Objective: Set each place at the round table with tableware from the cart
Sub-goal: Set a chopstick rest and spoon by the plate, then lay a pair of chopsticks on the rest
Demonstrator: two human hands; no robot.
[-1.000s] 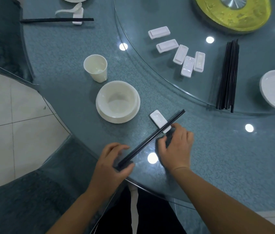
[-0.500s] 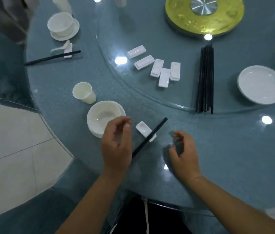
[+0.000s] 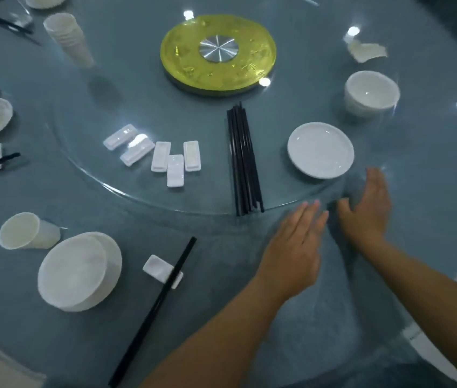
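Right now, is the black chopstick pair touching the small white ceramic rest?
Touching: the head view shows the black chopstick pair lying across the white ceramic rest, no gap visible.

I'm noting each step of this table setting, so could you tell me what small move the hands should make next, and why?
Probably reach the right hand to the white plate and draw it down to start the next place. The near place already has its bowl, cup, rest and chopsticks, and both the right and left hand are empty, with the plate just beyond them.
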